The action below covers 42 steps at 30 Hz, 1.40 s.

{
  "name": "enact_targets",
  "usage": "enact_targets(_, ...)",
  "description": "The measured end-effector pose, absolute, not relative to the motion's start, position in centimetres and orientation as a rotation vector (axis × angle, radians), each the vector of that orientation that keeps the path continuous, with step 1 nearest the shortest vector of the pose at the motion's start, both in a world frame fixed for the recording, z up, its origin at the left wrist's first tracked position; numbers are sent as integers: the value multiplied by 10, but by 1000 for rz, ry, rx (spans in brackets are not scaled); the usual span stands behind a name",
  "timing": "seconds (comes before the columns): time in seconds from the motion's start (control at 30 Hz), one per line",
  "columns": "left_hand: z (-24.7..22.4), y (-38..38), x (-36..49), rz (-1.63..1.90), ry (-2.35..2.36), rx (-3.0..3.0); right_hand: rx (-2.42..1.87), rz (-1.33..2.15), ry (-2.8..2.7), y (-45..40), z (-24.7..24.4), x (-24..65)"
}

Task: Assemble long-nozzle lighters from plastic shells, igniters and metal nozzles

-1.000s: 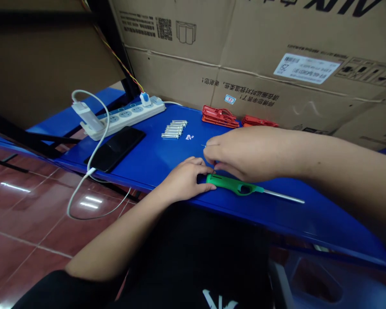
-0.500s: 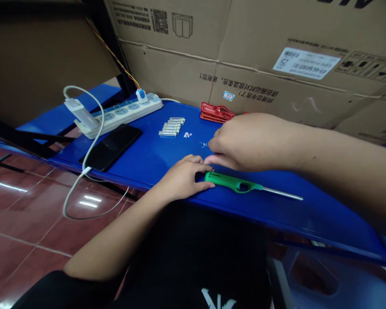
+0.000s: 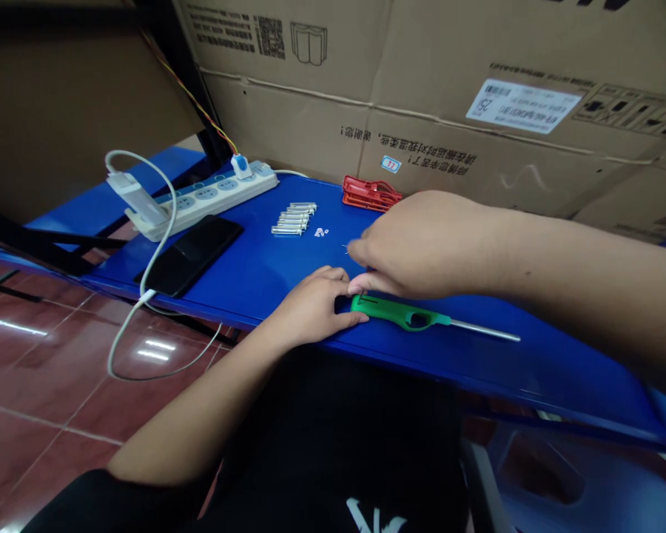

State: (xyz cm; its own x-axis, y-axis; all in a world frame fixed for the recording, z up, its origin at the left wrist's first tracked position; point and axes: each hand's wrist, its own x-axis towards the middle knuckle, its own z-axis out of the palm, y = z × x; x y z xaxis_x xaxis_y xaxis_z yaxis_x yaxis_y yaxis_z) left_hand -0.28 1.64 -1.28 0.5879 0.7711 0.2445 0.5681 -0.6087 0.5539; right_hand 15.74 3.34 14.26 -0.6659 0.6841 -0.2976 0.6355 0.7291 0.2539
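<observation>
On the blue table lies a green long-nosed lighter [image 3: 397, 313], its metal tube pointing right. My left hand [image 3: 316, 307] grips the left end of its handle between thumb and fingers. Over that same end, my right hand [image 3: 416, 240] is closed in a pinch, its thumb close to the left fingertips. A thin dark rod shows below the right fingers, touching the handle near a dark slot; the rest of it is hidden by the hand. Beyond the hands, several clear cylinders with metal ends [image 3: 293, 220] lie in a row, with small white pieces [image 3: 320, 232] beside them.
Red plastic lighter shells [image 3: 371, 194] lie at the back, against a large cardboard box [image 3: 422, 96]. A power strip [image 3: 205, 200] with a charger and white cable [image 3: 163, 252] stands at the left, near a black phone [image 3: 194, 252]. The blue table's front edge [image 3: 477, 377] runs close to my body.
My right hand has shifted slightly left and covers more of the small thin bits on the table. The lighter and left hand hold nearly the same place.
</observation>
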Motion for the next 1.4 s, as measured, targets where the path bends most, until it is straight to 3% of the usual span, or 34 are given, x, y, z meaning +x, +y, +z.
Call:
enact_targets(0.2,-13,16,-3,639,1059,2418,805,222,2507,40,144,161)
enact_targets(0.37,-13,16,-3,627,1088,2432,917,448,2394,35,142,155)
enact_targets(0.53,-13,16,-4,646,1042,2417,734,184,2605,34,141,162)
enact_targets(0.73,-13,17,-3,651,1056,2426,914,437,2471,34,137,155)
enact_targets(0.93,-11,16,-3,639,1056,2415,754,188,2529,36,141,164)
enact_targets(1.4,-14,17,-4,647,1032,2443,888,275,2424,28,147,148)
